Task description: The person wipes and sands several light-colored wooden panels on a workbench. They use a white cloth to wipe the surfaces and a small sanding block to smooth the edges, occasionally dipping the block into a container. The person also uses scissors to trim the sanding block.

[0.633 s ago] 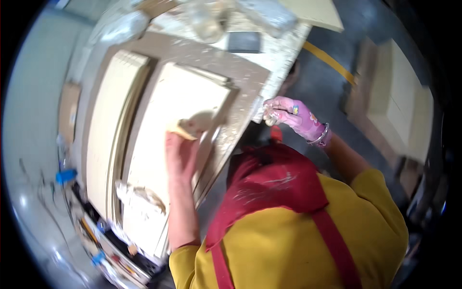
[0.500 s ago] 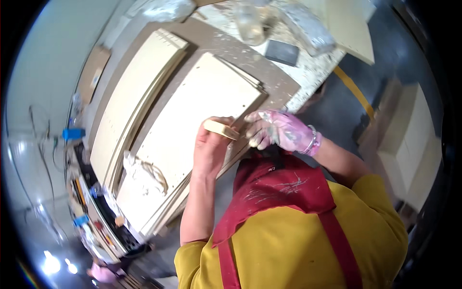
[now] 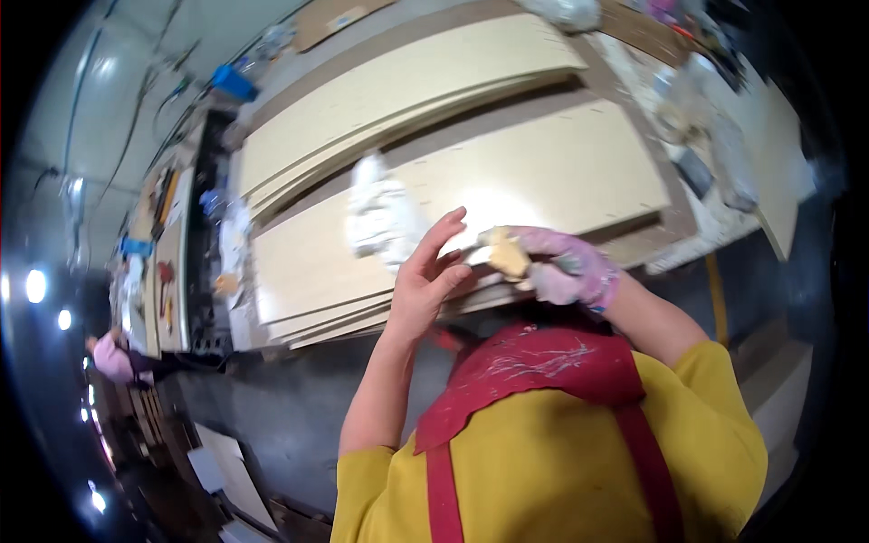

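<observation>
In my right hand (image 3: 575, 271), which wears a stained pink glove, is a small pale yellow block (image 3: 509, 257); its exact kind is unclear. My bare left hand (image 3: 427, 276) is just left of it, fingers apart and curved, with nothing in them. Both hands are over the near edge of a stack of cream boards (image 3: 543, 172). A crumpled white cloth (image 3: 376, 213) lies on that stack, beyond my left hand and to its left. Blur hides how the gloved fingertips meet the block.
A second stack of long cream boards (image 3: 407, 77) lies farther back on the brown-topped table (image 3: 625, 81). At the right are a dark grey block (image 3: 694, 172) and a plastic-wrapped bundle (image 3: 733, 163). A person in pink (image 3: 113, 357) is far off at the left.
The pale yellow block has passed from my left hand to my gloved right hand. My left hand has opened. The view has turned, so the boards now lie more crosswise.
</observation>
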Demonstrator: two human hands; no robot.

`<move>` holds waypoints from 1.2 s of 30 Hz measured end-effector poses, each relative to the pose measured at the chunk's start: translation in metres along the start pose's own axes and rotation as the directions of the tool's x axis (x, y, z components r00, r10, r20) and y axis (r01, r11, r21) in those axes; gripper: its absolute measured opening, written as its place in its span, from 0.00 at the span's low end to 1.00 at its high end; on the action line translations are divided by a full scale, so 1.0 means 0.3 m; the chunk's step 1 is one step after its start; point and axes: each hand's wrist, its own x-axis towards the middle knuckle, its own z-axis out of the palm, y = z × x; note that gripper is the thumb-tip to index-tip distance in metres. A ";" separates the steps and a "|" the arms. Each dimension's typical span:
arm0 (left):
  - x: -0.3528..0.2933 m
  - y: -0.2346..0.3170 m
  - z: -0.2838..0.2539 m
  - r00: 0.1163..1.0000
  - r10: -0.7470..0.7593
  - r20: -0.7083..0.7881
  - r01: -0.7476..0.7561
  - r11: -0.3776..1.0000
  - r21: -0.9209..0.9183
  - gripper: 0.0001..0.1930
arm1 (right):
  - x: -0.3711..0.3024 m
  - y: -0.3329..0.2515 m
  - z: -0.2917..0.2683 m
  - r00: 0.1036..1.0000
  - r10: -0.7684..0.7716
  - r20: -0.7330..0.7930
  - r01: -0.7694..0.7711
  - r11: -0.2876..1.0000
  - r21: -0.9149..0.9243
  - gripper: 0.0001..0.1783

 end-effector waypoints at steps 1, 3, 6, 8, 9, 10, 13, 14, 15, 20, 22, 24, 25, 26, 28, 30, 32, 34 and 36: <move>-0.037 0.006 -0.140 0.999 0.031 -0.011 -0.030 0.995 0.091 0.08 | 0.048 0.007 0.070 1.000 -0.015 -0.014 0.015 1.000 0.023 0.26; -0.099 0.060 -0.402 0.984 0.027 -0.178 0.003 0.986 0.169 0.08 | 0.192 0.002 0.156 0.995 -0.066 0.076 0.063 0.997 0.046 0.26; -0.219 0.112 -0.804 0.816 0.157 -0.556 0.022 0.953 0.302 0.05 | 0.406 0.063 0.353 0.998 -0.059 0.005 0.059 0.996 0.062 0.25; -0.314 0.171 -1.029 0.703 0.203 -0.682 -0.011 0.962 0.274 0.11 | 0.578 0.118 0.383 0.991 -0.034 0.130 0.030 0.999 0.030 0.24; -0.363 0.188 -1.118 0.586 0.173 -0.791 0.038 0.970 0.240 0.09 | 0.656 0.151 0.414 0.990 -0.025 0.140 0.021 0.999 0.031 0.20; -0.423 0.171 -1.222 0.550 0.195 -0.812 0.011 0.971 0.241 0.08 | 0.733 0.186 0.446 0.994 0.014 0.112 -0.020 0.998 0.055 0.16; -0.498 0.126 -1.355 0.533 0.221 -0.817 -0.039 0.971 0.237 0.06 | 0.887 0.268 0.553 0.998 0.038 -0.056 -0.035 0.998 0.053 0.13; -0.502 0.110 -1.380 0.522 0.221 -0.824 -0.036 0.971 0.237 0.06 | 0.923 0.285 0.563 0.995 0.050 -0.089 -0.047 0.998 0.041 0.13; -0.503 0.103 -1.385 0.506 0.208 -0.837 -0.027 0.974 0.226 0.06 | 0.961 0.302 0.573 0.991 0.066 -0.112 -0.063 0.998 0.030 0.13; -0.529 0.057 -1.477 0.519 0.211 -0.828 -0.012 0.971 0.240 0.06 | 1.075 0.345 0.570 0.993 0.105 -0.055 -0.111 0.987 -0.115 0.14; -0.528 0.075 -1.500 0.490 0.183 -0.852 0.042 0.972 0.232 0.06 | 1.094 0.360 0.598 0.990 0.107 -0.089 -0.118 0.983 -0.141 0.16; -0.526 0.058 -1.559 0.471 0.201 -0.859 0.109 0.953 0.283 0.05 | 1.119 0.377 0.613 0.984 0.099 -0.150 -0.123 0.980 -0.157 0.15; -0.534 0.049 -1.598 0.458 0.210 -0.864 0.147 0.940 0.307 0.05 | 1.131 0.389 0.620 0.979 0.100 -0.178 -0.129 0.978 -0.163 0.15; -0.541 0.042 -1.644 0.473 0.329 -0.817 0.155 0.882 0.445 0.05 | 1.142 0.397 0.625 0.978 0.113 -0.177 -0.143 0.976 -0.166 0.14; -0.541 0.025 -1.729 0.502 0.535 -0.680 0.159 0.715 0.681 0.05 | 1.162 0.406 0.633 0.974 0.139 -0.181 -0.173 0.967 -0.186 0.14; -0.518 0.032 -1.750 0.439 0.520 -0.733 0.196 0.741 0.643 0.05 | 1.181 0.415 0.648 0.973 0.142 -0.180 -0.179 0.962 -0.208 0.13; -0.489 0.071 -1.736 0.421 0.370 -0.828 0.222 0.844 0.489 0.05 | 1.196 0.419 0.669 0.974 0.136 -0.183 -0.177 0.957 -0.230 0.13; -0.490 0.040 -1.791 0.476 0.435 -0.764 0.256 0.763 0.594 0.06 | 1.210 0.429 0.693 0.974 0.135 -0.179 -0.178 0.951 -0.252 0.13; -0.495 0.024 -1.822 0.510 0.431 -0.744 0.384 0.660 0.646 0.06 | 1.238 0.441 0.680 0.979 0.174 -0.107 -0.195 0.952 -0.234 0.13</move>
